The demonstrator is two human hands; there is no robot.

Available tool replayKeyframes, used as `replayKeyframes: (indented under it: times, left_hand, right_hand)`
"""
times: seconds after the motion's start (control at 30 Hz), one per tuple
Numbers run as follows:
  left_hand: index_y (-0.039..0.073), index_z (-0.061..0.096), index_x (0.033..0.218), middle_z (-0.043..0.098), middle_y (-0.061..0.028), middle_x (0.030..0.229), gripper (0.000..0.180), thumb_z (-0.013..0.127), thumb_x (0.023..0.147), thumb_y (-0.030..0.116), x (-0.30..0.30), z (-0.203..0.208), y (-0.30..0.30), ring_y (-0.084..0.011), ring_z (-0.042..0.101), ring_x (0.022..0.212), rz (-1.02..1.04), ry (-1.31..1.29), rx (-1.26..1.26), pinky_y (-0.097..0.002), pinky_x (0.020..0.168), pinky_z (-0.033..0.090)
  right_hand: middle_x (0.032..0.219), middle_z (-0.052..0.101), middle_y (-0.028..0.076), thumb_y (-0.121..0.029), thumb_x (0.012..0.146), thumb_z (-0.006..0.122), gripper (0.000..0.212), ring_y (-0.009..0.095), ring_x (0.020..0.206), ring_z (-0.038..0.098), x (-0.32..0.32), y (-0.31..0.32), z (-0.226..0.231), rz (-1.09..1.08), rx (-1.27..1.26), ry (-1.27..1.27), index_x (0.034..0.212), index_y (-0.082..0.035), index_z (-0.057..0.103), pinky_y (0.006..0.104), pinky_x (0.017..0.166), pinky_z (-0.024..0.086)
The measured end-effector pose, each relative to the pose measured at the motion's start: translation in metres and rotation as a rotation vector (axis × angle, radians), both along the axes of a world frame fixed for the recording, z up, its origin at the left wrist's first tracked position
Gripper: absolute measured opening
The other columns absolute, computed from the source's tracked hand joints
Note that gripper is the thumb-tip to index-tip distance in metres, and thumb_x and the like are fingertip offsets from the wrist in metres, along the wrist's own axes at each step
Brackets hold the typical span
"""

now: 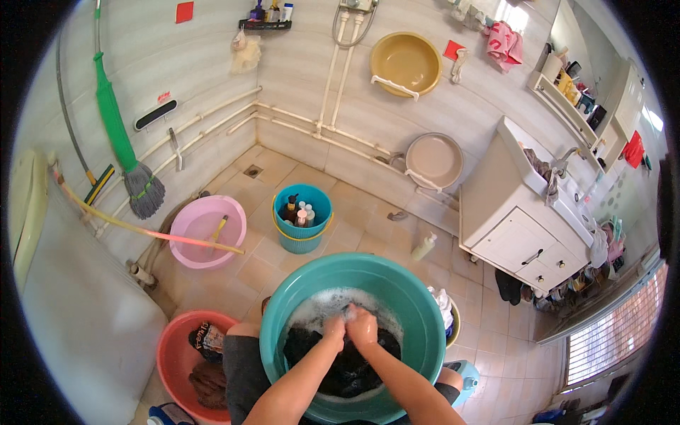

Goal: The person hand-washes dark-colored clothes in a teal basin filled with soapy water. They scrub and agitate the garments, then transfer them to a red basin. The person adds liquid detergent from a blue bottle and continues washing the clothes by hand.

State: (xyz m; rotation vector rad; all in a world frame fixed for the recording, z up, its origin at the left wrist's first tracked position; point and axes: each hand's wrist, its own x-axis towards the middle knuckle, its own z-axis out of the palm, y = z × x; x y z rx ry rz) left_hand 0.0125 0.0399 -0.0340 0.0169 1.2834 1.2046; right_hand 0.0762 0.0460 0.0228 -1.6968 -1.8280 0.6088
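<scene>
A large green basin (423, 312) stands in front of me between my knees. Soapy water with white suds (333, 301) fills it, and a black wet garment (358, 372) is bunched in the water. Close together over the garment, my left hand (334, 330) and my right hand (362, 327) are both closed, knuckles nearly touching. A small dark, wet bit of cloth shows between them at the top. My fingers partly hide what they grip.
At the left, a red basin (172, 333) holds dark clothes, and a pink basin (185, 248) holds a yellow-handled brush. A blue bucket (301, 242) with bottles stands ahead. Right of the green basin are a pump bottle (424, 246), a container with white cloth (442, 306) and a white sink cabinet (506, 234).
</scene>
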Motion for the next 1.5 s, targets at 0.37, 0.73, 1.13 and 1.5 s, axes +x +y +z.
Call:
replayKeyframes:
  times: [0.37,0.73,1.13,1.5]
  left_hand:
    - [0.01,0.046,0.115,0.043,-0.013,0.119,0.031,0.048,0.084,0.006,-0.027,0.034,-0.001,-0.0311,0.045,0.106,-0.021,0.313,-0.329,-0.0427,0.084,0.04]
    - [0.003,0.055,0.085,0.052,-0.0092,0.073,0.037,0.064,0.074,0.037,-0.027,-0.069,0.008,-0.0263,0.053,0.068,-0.099,-0.153,0.046,-0.04,0.058,0.043]
    - [-0.002,0.05,0.106,0.053,-0.0146,0.104,0.046,0.063,0.076,0.031,-0.012,0.023,-0.002,-0.0267,0.052,0.095,-0.031,0.381,-0.039,-0.0351,0.08,0.041]
    - [0.009,0.043,0.114,0.035,-0.0088,0.117,0.048,0.06,0.078,0.035,-0.022,0.005,-0.005,-0.0263,0.033,0.104,-0.064,-0.21,0.055,-0.0456,0.084,0.025]
  right_hand:
    - [0.11,0.052,0.021,-0.021,0.079,0.056,0.043,0.034,0.098,0.052,0.061,0.02,-0.088,-0.128,-0.155,-0.08,0.115,0.001,0.046,0.0366,0.081,0.042]
    - [0.067,0.059,0.019,-0.031,0.077,0.057,0.028,0.036,0.065,0.057,-0.016,-0.049,0.054,0.175,-0.244,0.057,0.087,-0.004,0.06,0.039,0.06,0.045]
    - [0.105,0.055,0.019,-0.043,0.077,0.056,0.052,0.033,0.094,0.053,0.045,0.022,-0.058,-0.317,-0.256,0.02,0.109,-0.003,0.051,0.04,0.078,0.042]
    - [0.09,0.058,0.022,-0.035,0.074,0.06,0.041,0.036,0.088,0.056,0.01,-0.012,-0.005,0.046,-0.236,0.175,0.098,-0.002,0.055,0.0391,0.074,0.044]
